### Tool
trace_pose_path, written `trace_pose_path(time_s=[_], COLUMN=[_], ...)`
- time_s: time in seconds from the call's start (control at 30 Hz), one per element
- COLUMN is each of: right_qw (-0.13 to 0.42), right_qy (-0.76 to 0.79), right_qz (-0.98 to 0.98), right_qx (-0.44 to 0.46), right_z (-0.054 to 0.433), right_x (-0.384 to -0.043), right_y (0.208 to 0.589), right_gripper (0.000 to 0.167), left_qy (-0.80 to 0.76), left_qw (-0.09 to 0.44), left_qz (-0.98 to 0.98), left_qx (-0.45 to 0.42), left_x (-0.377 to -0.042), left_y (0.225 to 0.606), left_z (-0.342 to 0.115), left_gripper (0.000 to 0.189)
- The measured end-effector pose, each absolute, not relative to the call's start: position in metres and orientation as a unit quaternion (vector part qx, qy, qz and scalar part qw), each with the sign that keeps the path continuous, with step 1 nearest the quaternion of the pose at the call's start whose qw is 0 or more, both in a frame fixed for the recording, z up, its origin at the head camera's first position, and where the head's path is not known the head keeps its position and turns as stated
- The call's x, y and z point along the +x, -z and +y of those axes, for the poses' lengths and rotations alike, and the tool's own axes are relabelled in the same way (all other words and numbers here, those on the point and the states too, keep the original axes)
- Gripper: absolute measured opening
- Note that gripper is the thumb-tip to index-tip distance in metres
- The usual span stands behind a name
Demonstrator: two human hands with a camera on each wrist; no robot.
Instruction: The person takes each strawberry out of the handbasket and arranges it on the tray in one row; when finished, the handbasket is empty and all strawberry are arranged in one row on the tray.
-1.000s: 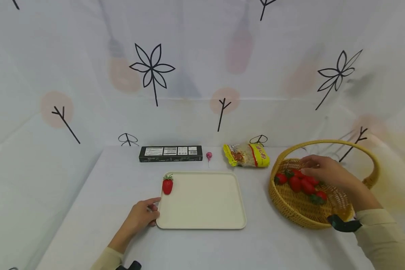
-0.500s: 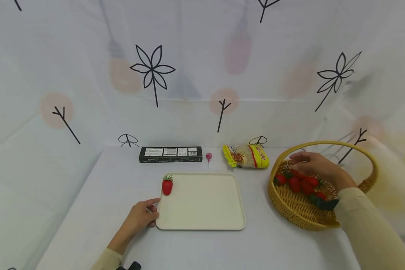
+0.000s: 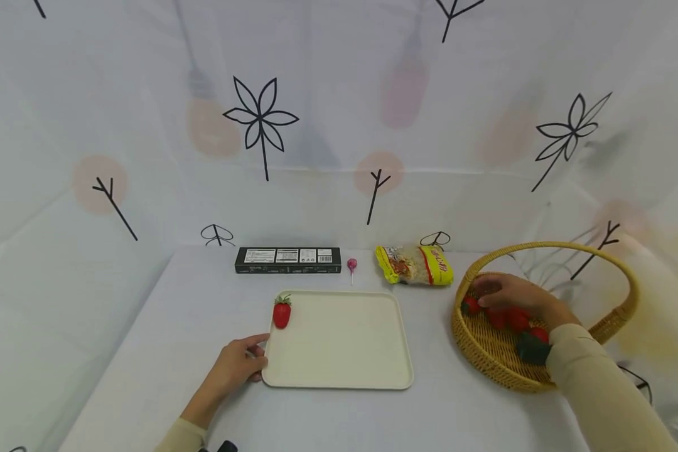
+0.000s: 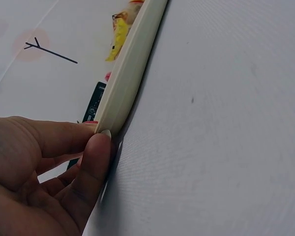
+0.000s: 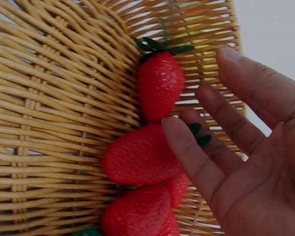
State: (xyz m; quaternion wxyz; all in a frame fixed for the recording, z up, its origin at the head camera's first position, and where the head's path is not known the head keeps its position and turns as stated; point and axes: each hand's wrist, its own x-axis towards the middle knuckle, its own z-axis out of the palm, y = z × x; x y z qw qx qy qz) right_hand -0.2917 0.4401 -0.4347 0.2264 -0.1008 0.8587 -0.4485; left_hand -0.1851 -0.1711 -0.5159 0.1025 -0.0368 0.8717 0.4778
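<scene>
In the head view my left hand (image 3: pixel 238 365) is at the left side of a cream rectangular tray (image 3: pixel 339 342). Up close in the left wrist view, thumb and index finger pinch the tray's rim (image 4: pixel 125 88). One red strawberry (image 3: pixel 281 314) with green leaves lies in the tray's upper left corner. Over at the right, my right hand (image 3: pixel 516 295) reaches into a wicker basket (image 3: pixel 480 358) holding several strawberries (image 5: pixel 137 155). Its fingers are spread beside the strawberry at the basket's far-left end (image 5: pixel 161 83), holding nothing; one fingertip overlaps the strawberry below it.
Behind the tray lie a black box (image 3: pixel 288 260), a pink lollipop (image 3: pixel 352 265) and a yellow food packet (image 3: pixel 415 265). The basket's tall handle (image 3: pixel 554 245) arches over the right hand. A patterned white cloth (image 3: pixel 328 138) hangs at the back.
My right hand has moved left and lower inside the basket, towards the strawberry at its left end. My left hand has stayed at the tray's edge.
</scene>
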Motion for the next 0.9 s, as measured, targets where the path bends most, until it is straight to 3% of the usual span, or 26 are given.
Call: trace_pose_path(time_s=[0.53,0.9], right_qw=[0.204,0.168], right_qy=[0.360,0.283], right_qz=[0.900,0.930], right_qx=[-0.140,-0.165], right_z=[0.427,0.422], right_x=[-0.294,-0.299], right_y=[0.454,0.458], right_gripper=[0.040,0.037], left_qy=[-0.475,-0.485], left_qw=[0.105,0.104], left_qz=[0.872,0.867], left_qx=[-0.044,-0.039], left_x=[-0.182,-0.183], left_y=[0.517,0.514], left_z=[-0.171,-0.171], left_gripper=[0.054,0.053])
